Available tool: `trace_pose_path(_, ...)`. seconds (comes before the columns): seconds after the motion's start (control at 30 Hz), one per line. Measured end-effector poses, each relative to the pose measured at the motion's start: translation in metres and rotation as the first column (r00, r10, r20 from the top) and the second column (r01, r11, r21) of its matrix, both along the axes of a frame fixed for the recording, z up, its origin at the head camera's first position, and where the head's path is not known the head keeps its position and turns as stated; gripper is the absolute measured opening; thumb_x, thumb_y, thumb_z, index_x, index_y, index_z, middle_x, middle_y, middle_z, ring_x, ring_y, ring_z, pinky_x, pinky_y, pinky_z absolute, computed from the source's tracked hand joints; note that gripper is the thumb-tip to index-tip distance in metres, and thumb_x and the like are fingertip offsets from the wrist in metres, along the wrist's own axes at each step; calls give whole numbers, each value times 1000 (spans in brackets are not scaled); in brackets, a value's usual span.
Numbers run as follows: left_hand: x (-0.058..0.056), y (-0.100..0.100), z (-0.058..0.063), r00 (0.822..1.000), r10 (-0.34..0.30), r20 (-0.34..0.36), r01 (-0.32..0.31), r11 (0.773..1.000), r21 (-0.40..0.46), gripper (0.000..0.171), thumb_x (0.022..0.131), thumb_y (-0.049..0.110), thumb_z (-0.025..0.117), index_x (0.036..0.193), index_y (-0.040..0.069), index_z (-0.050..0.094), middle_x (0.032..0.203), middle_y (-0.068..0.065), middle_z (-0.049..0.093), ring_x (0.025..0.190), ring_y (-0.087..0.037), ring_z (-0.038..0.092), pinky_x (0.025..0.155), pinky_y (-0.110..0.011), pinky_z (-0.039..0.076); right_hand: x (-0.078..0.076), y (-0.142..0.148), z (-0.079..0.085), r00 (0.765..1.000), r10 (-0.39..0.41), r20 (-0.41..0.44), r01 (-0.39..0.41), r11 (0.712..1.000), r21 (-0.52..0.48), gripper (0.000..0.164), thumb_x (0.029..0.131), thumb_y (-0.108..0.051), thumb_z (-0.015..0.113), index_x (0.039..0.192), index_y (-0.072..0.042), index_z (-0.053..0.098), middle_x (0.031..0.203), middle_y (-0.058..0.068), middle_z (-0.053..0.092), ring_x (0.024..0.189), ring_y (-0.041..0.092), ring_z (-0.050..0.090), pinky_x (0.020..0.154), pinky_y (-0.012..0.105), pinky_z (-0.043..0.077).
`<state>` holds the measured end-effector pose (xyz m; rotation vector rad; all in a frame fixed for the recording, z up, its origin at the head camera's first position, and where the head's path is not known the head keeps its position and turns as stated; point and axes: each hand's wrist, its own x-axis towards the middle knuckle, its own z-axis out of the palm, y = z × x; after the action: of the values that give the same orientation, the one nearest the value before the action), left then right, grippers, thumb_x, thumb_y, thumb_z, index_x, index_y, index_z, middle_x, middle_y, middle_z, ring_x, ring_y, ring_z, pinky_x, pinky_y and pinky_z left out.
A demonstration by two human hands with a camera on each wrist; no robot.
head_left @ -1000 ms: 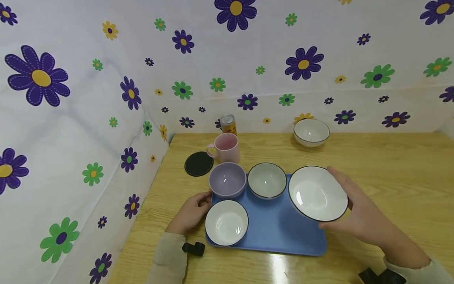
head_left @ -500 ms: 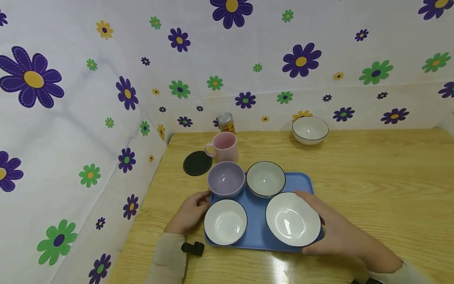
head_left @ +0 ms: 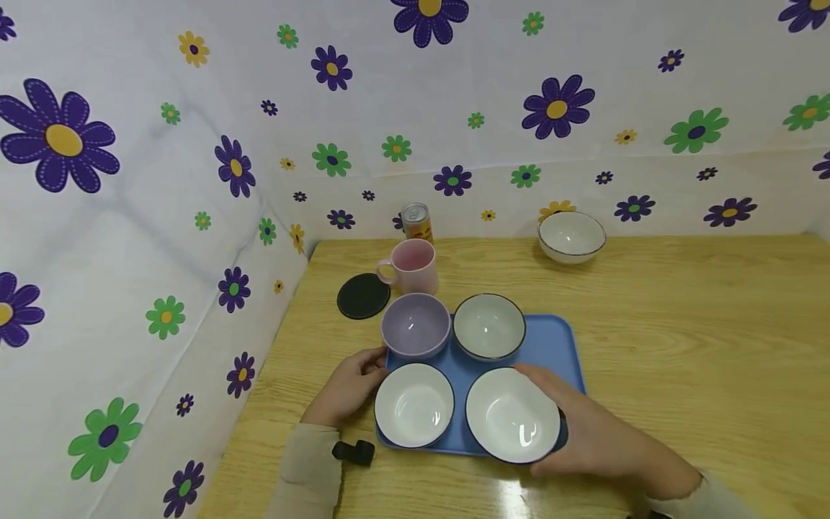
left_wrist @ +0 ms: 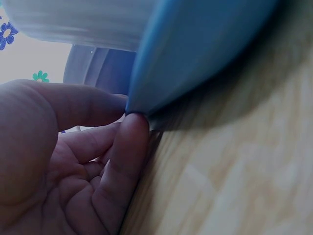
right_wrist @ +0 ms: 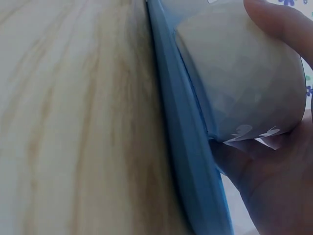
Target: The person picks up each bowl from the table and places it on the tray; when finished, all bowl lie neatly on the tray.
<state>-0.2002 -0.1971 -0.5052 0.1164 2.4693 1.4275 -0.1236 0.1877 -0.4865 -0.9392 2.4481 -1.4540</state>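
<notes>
In the head view my right hand [head_left: 593, 436] grips a white bowl [head_left: 509, 414] with a dark rim, at the front of the blue tray [head_left: 547, 342]. The right wrist view shows this bowl's faceted outside [right_wrist: 239, 73] against the tray's edge, with the thumb along its wall. My left hand [head_left: 346, 389] pinches the tray's left edge; in the left wrist view its thumb and a fingertip meet at the blue rim [left_wrist: 166, 63]. On the tray's front left stands another white bowl [head_left: 415, 405]. Behind are a purple bowl [head_left: 415, 326] and a pale grey-green bowl [head_left: 489, 326].
Behind the purple bowl stand a pink mug [head_left: 415, 268] and a drink can [head_left: 417, 222]. A black round coaster [head_left: 363, 296] lies left of the mug. Another white bowl [head_left: 571, 238] stands near the back wall, which has a flowered cloth [head_left: 480, 86].
My right hand has brought the white bowl leftward and down, from over the tray's right side to beside the front left bowl. The left hand has stayed at the tray's edge.
</notes>
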Motion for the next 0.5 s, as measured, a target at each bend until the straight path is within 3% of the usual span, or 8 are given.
trace_pose_path(0.1, 0, 0, 0, 1000, 2, 10, -2, 1000, 5, 45, 100, 10, 61, 144, 2, 54, 109, -6, 65, 95, -18, 59, 82, -32, 50, 0, -2, -2, 1000, -16, -17, 16, 1000, 21, 118, 67, -38, 95, 160, -15, 26, 157, 3, 33, 142, 12, 31, 110, 21, 27)
trace_pose_path(0.3, -1, -2, -1, 1000, 6, 5, -6, 1000, 10, 45, 100, 10, 61, 143, 2, 54, 109, -6, 65, 95, -19, 59, 83, -33, 50, -3, -4, -3, 999, -40, -35, 42, 997, 58, 119, 66, -40, 95, 160, -16, 26, 156, 3, 34, 139, 18, 35, 108, 31, 36)
trace_pose_path(0.5, -2, -2, -4, 1000, 1, 13, -1, 1000, 17, 46, 100, 12, 62, 144, 2, 53, 109, -6, 65, 95, -19, 59, 83, -33, 49, -5, -7, -7, 998, -29, -47, 31, 998, 45, 119, 66, -41, 95, 160, -16, 26, 157, 4, 33, 142, 14, 31, 110, 24, 29)
